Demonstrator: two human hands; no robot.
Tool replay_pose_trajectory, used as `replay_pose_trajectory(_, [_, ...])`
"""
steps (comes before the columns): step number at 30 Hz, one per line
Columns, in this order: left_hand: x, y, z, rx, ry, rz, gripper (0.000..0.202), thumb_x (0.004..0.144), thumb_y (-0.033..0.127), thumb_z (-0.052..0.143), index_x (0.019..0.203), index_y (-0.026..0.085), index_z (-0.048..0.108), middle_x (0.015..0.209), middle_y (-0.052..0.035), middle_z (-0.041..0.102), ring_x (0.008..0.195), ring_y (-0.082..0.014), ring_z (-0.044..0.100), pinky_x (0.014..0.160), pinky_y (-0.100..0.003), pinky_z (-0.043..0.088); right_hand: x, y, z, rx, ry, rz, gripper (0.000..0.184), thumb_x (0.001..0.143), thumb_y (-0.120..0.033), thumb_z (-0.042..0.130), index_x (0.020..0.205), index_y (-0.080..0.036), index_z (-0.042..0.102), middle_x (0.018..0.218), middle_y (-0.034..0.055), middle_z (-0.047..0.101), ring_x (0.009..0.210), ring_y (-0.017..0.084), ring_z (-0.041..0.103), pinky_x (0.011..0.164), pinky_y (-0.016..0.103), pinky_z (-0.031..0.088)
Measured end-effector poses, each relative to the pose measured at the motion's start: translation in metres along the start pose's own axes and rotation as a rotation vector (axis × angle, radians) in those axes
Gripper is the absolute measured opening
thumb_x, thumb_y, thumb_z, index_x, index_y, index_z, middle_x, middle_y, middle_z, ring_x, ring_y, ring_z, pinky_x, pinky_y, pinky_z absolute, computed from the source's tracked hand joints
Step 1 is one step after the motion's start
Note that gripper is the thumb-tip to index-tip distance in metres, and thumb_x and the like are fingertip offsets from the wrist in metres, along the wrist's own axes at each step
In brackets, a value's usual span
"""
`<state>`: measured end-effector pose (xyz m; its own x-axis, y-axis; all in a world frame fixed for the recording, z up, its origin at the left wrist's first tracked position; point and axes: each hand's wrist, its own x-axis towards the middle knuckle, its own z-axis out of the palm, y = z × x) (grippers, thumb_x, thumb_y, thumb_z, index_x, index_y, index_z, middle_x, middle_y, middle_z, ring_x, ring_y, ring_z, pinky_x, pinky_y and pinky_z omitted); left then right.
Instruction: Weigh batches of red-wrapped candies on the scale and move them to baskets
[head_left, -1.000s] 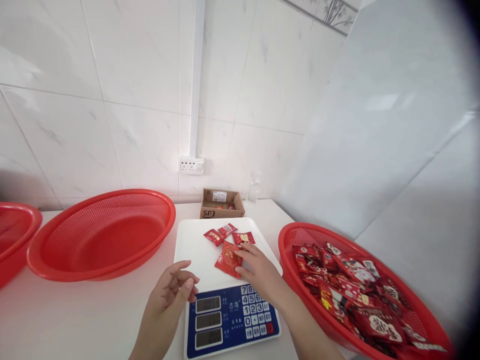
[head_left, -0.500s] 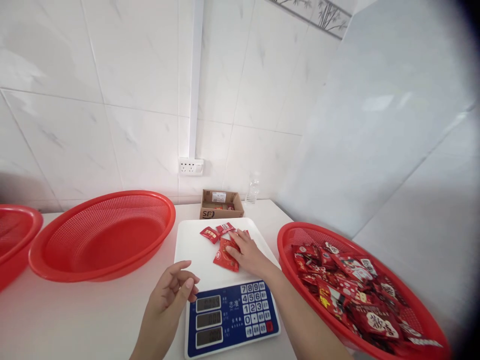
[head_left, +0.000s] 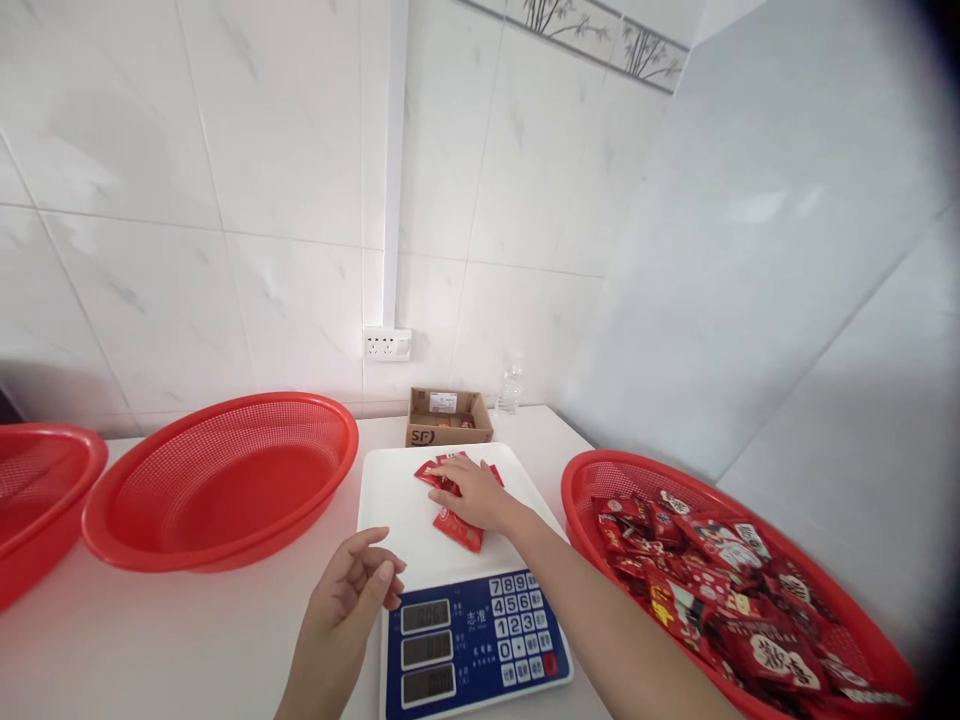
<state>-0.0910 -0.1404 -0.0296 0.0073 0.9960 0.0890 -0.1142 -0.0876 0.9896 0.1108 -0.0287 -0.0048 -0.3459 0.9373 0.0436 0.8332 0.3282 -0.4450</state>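
Note:
My right hand (head_left: pixel 474 492) reaches over several small red candy packets on the white pan (head_left: pixel 386 500) of a digital scale. Its fingers and thumb are stretched and apart, touching the packets and partly covering them. One larger red packet (head_left: pixel 459 530) lies just below the palm, and a smaller one (head_left: pixel 427 472) shows by the fingertips. At the pan's front left corner my left hand (head_left: pixel 352 590) hovers with loosely bent fingers, thumb apart and nothing in it. The scale's blue panel (head_left: pixel 480 620) has three displays and a keypad; the digits are too faint to read surely.
A red basket (head_left: pixel 600 462) heaped with red candy packets stands at the right. Another red basket (head_left: pixel 225 500) is at the left, beside a third basket (head_left: pixel 52 440) cut by the frame. Behind the scale are a cardboard box (head_left: pixel 450 435) and a clear bottle (head_left: pixel 511 388).
My right hand has shifted to the left across the packets and now covers more of the small ones. The left hand keeps the same pose. The view has shifted slightly.

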Motion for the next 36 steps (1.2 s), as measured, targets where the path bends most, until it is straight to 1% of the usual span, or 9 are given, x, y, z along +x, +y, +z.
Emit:
replay_pose_trajectory(5, [0.001,-0.003,0.002,0.005,-0.004,-0.005,0.042,0.079,0.052,0.059,0.109,0.024,0.053,0.080,-0.0009,0.062,0.070,-0.0155,0.057,0.069,-0.028,0.052,0.003,0.008,0.001,0.023,0.057,0.020,0.057,0.083,-0.058,0.048,0.129,-0.025,0.052,0.149,0.0112,0.033,0.138,0.029,0.023,0.108,0.057,0.011])
replay_pose_trajectory(9, [0.002,-0.003,0.000,0.002,0.007,-0.018,0.044,0.077,0.054,0.060,0.108,0.023,0.053,0.081,-0.0014,0.063,0.071,-0.0164,0.058,0.068,-0.029,0.052,0.005,0.011,-0.003,0.107,0.069,-0.006,0.051,0.081,-0.059,0.050,0.120,-0.027,0.060,0.139,0.0086,0.048,0.134,0.029,0.032,0.108,0.056,0.013])
replay_pose_trajectory(16, [-0.001,0.003,-0.003,-0.008,0.042,-0.029,0.044,0.075,0.054,0.063,0.106,0.023,0.056,0.082,-0.0025,0.064,0.071,-0.0174,0.059,0.068,-0.030,0.052,-0.019,0.015,-0.018,0.382,0.438,0.096,0.053,0.092,-0.053,0.024,0.120,-0.019,0.055,0.130,0.0109,0.055,0.121,0.021,0.049,0.102,0.038,0.037])
replay_pose_trajectory(19, [-0.001,0.004,-0.003,0.018,0.060,-0.021,0.043,0.076,0.054,0.062,0.104,0.023,0.056,0.081,-0.0026,0.065,0.071,-0.0176,0.060,0.067,-0.030,0.053,-0.047,0.015,-0.018,0.648,0.639,0.151,0.049,0.091,-0.056,0.026,0.091,-0.020,0.059,0.098,0.0085,0.066,0.096,0.020,0.062,0.088,0.036,0.047])
replay_pose_trajectory(23, [0.002,0.001,-0.006,0.048,0.091,0.004,0.040,0.077,0.053,0.061,0.104,0.023,0.057,0.080,-0.0020,0.065,0.070,-0.0172,0.060,0.067,-0.031,0.054,-0.100,0.013,-0.019,0.739,0.858,0.238,0.044,0.087,-0.056,0.040,0.058,-0.023,0.038,0.057,-0.0026,0.048,0.059,0.014,0.051,0.062,0.028,0.046])
replay_pose_trajectory(27, [0.004,0.001,-0.009,0.076,0.128,0.035,0.036,0.079,0.051,0.060,0.103,0.024,0.057,0.079,-0.0011,0.064,0.070,-0.0162,0.060,0.067,-0.029,0.054,-0.152,0.026,-0.022,0.400,0.789,0.348,0.040,0.087,-0.055,0.038,0.063,-0.024,0.047,0.060,-0.0009,0.054,0.059,0.016,0.053,0.058,0.028,0.045])
replay_pose_trajectory(29, [0.005,0.005,-0.010,0.103,0.146,0.049,0.036,0.079,0.051,0.060,0.102,0.024,0.057,0.079,-0.0014,0.064,0.069,-0.0163,0.060,0.067,-0.030,0.054,-0.169,0.039,-0.019,0.229,0.704,0.379,0.035,0.085,-0.054,0.041,0.081,-0.023,0.058,0.084,0.0043,0.067,0.080,0.021,0.062,0.072,0.032,0.049])
replay_pose_trajectory(32, [0.009,0.017,-0.011,0.197,0.173,0.082,0.039,0.077,0.053,0.059,0.103,0.024,0.057,0.082,-0.0029,0.065,0.072,-0.0185,0.062,0.068,-0.032,0.055,-0.182,0.058,-0.013,0.061,0.531,0.412,0.047,0.082,-0.052,0.043,0.113,-0.021,0.059,0.122,0.0101,0.062,0.113,0.027,0.057,0.092,0.041,0.047])
replay_pose_trajectory(36, [0.026,0.033,-0.027,0.635,0.222,0.136,0.042,0.076,0.056,0.054,0.105,0.026,0.058,0.105,-0.0086,0.066,0.097,-0.0289,0.062,0.077,-0.040,0.053,-0.185,0.067,-0.009,-0.010,0.336,0.420,0.055,0.085,-0.050,0.035,0.128,-0.020,0.053,0.134,0.0090,0.054,0.122,0.027,0.052,0.096,0.045,0.046])
